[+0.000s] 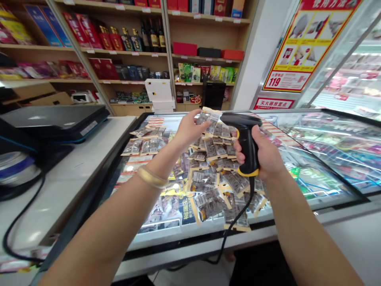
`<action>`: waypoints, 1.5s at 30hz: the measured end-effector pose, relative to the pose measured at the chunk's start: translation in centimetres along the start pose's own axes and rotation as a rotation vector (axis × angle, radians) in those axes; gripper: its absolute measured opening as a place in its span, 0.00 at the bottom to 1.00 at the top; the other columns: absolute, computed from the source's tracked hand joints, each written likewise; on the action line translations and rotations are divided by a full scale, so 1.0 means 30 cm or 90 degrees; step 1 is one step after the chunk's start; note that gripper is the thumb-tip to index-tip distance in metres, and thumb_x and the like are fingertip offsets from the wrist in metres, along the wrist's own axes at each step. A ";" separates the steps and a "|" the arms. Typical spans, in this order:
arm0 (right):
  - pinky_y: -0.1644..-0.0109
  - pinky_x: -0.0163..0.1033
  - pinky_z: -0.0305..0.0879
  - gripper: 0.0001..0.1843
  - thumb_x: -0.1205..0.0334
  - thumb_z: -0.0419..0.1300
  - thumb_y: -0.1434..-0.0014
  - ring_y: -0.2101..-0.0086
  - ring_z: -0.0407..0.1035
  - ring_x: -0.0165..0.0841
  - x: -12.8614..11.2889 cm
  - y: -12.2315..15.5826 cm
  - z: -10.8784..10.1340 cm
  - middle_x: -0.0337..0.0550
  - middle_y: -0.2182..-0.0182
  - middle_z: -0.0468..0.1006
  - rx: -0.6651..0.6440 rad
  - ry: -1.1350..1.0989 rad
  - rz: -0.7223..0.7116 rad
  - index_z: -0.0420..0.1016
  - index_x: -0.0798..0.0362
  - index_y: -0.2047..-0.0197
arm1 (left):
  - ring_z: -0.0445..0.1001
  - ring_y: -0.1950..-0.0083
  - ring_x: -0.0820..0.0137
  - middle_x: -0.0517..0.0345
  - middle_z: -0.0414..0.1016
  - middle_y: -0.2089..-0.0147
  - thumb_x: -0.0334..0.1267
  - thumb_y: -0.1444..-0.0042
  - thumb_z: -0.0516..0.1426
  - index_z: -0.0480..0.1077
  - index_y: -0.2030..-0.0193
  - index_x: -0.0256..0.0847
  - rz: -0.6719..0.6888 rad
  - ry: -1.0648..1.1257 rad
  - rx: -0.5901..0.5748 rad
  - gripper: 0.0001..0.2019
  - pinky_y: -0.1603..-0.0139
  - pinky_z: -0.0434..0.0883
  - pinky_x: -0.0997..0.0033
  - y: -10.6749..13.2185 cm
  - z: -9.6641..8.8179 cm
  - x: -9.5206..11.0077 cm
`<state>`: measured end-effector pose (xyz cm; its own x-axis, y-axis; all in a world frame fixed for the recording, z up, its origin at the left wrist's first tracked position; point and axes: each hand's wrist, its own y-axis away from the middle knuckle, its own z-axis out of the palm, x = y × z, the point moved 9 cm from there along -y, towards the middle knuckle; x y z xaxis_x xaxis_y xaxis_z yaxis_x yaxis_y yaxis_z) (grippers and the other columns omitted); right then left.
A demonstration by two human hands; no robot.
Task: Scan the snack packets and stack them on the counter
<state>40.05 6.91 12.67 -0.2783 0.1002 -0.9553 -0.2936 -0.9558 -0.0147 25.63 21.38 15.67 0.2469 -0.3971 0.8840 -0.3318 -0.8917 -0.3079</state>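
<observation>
Scanner [245,137]: front points left toward packet [213,115], handle [250,155] down
Right hand [268,155]: wraps handle
Left hand [192,127]: pinches packet
Packet: blurry, partly covered by left hand

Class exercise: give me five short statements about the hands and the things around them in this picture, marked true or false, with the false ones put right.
1. The right hand holds a scanner. True.
2. The left hand is empty. False: it holds a packet.
3. Many loose packets lie spread over the glass-topped counter. True.
4. The right wrist wears a bangle. False: the gold-coloured bangle is on the left wrist.
5. The scanner is cordless. False: a black cable runs from its handle.
</observation>
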 end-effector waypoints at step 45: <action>0.82 0.30 0.61 0.31 0.34 0.71 0.51 0.82 0.63 0.25 0.452 0.014 0.508 0.35 0.79 0.72 -0.194 -0.022 0.199 0.71 0.53 0.62 | 0.73 0.34 0.54 0.47 0.74 0.34 0.38 0.32 0.48 0.76 0.38 0.44 -0.196 -0.693 -0.090 0.22 0.33 0.67 0.56 0.156 -0.559 -0.579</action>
<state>22.22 12.07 4.19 -0.3427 -0.2033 -0.9172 0.0915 -0.9789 0.1828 4.51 27.76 4.78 0.9717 -0.2043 0.1188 -0.2025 -0.9789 -0.0273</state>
